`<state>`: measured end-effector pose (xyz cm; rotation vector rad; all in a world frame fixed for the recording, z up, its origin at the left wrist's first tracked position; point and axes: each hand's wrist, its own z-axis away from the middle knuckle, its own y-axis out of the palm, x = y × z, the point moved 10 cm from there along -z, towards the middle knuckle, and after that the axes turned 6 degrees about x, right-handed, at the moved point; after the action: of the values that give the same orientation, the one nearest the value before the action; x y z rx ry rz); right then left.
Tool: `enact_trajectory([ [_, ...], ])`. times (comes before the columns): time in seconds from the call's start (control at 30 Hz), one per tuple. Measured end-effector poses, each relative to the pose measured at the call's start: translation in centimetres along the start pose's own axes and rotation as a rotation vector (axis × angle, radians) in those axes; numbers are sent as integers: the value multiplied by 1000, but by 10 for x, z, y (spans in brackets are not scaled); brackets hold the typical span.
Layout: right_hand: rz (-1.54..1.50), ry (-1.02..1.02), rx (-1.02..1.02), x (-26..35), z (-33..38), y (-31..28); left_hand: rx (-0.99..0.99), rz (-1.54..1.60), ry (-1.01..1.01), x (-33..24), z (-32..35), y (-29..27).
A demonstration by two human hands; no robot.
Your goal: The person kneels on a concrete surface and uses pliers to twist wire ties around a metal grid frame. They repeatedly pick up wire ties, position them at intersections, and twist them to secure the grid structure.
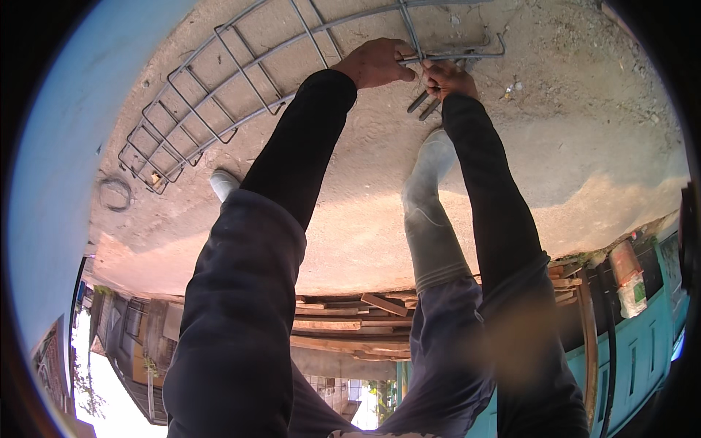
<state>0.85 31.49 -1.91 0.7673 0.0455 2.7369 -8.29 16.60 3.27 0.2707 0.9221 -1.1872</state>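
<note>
Ground: bare sandy concrete surface [555,139] is seen under the whole work area; nothing else is laid close to the hands.
Rebar cage [219,102]: a long frame of grey steel bars with rectangular stirrups is laid flat on the ground. Its long axis is run from far left, near a small wire coil [115,193], up and rightward to the hands. Bars appear dull, thin and lightly rusted.
Cage end [467,52]: the nearest end is positioned directly under both hands, ahead of the boots; hooked bar tips are seen projecting to the right.
Boots: pale rubber boot [432,168] is planted just below the hands.
Left hand [376,63]: closed over a longitudinal bar at a stirrup crossing.
Right hand [447,77]: closed around a dark, two-handled tool [426,102], apparently pincers, held touching the same crossing.
Nearness: both hands are equally at the joint, almost touching each other.
</note>
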Motion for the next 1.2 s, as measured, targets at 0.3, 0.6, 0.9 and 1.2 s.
enact_trajectory([
  [0.3,373,-287,-342,19,21,-7,-85,-95,-45,-13,-2,13],
  [0.6,762,-220,-477,59,55,15,-251,-182,-90,-21,2,8],
  [0.9,772,-199,-459,56,54,15,-287,948,-360,19,-3,19],
  [1.2,694,-201,-464,57,54,16,-383,1066,-226,34,-17,18],
])
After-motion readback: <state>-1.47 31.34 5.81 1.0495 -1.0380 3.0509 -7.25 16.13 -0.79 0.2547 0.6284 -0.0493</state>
